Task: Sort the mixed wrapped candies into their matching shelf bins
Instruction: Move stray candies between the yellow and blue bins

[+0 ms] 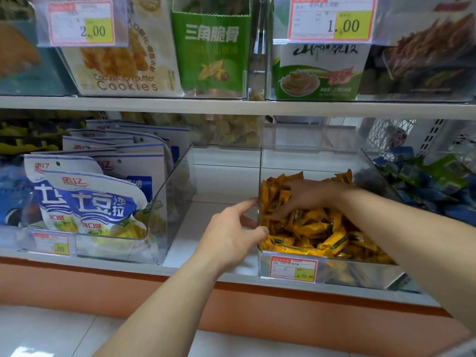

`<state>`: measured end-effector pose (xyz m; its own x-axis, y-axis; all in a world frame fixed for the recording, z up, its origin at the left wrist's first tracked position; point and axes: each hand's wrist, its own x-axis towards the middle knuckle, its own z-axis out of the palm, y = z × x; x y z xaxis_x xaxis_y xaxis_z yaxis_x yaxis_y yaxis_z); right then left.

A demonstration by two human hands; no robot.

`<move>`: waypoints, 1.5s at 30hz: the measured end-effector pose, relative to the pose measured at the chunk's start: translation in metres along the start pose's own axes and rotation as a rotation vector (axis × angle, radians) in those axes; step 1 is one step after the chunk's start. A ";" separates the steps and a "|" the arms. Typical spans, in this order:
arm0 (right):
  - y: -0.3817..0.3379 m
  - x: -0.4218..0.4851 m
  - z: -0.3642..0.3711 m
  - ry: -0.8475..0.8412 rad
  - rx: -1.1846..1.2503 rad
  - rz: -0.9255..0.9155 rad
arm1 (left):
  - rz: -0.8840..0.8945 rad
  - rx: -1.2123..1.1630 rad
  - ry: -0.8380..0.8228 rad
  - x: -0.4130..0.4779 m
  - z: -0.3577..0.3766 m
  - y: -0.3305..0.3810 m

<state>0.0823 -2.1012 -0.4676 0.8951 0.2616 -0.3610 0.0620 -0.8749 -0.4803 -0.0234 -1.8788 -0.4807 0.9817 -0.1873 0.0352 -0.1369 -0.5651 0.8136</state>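
A clear plastic bin (pixel 288 275) on the lower shelf holds a heap of yellow-orange wrapped candies (pixel 322 228). My right hand (pixel 304 195) reaches into this bin from the right, palm down, fingers spread over the candies at its left side. Whether it grips any candy is hidden under the hand. My left hand (pixel 231 233) is outside the bin's left wall, its thumb against the front left corner and its fingers along the wall. To the right, another clear bin (pixel 371 153) holds blue and green wrapped candies (pixel 432 181).
A bare gap of white shelf (pixel 216 184) lies between the candy bin and a clear bin of blue-and-white snack bags (pixel 98 199) on the left. The upper shelf (pixel 231 105) carries cookie and green snack packs. An orange base and tiled floor lie below.
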 end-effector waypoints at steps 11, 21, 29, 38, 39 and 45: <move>0.032 -0.035 -0.066 0.290 -0.260 0.135 | 0.001 0.012 -0.018 0.000 0.000 0.002; -0.020 -0.023 0.009 0.037 -0.316 -0.045 | -0.012 0.012 -0.019 -0.002 0.002 0.005; -0.020 0.008 0.021 -0.050 -0.534 0.334 | -0.025 -0.014 -0.029 -0.003 0.001 0.002; -0.003 0.008 0.032 -0.019 -0.261 0.145 | -0.023 0.003 -0.054 -0.003 0.001 0.002; -0.002 0.008 0.031 -0.014 -0.186 0.136 | -0.024 -0.006 -0.057 -0.003 0.002 0.002; 0.005 0.005 0.029 0.088 0.446 0.027 | -0.063 -0.064 -0.050 -0.001 -0.002 0.000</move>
<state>0.0742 -2.0925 -0.4949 0.9292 0.1884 -0.3180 -0.1408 -0.6152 -0.7757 -0.0238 -1.8764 -0.4796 0.9801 -0.1935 -0.0453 -0.0643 -0.5246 0.8489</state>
